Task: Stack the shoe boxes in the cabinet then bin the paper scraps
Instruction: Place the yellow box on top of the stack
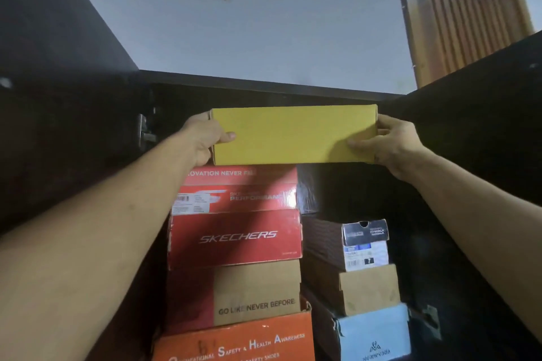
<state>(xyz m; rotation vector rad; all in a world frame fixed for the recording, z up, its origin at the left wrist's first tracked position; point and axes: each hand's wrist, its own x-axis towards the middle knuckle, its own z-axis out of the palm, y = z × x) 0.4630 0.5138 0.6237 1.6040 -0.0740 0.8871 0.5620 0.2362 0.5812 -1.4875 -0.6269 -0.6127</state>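
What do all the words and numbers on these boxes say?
"OVATION NEVER F", cut off: top red box
"PERFORMANCE", blurred: same box
"SKECHERS": red box below it
"GO LIKE NEVER BEFORE": brown box
"SAFETY & HEALTH AWARENESS": orange box
"7": dark box
"nevada", partly blurred: blue box
Yellow box: no words
Sticker print: too small
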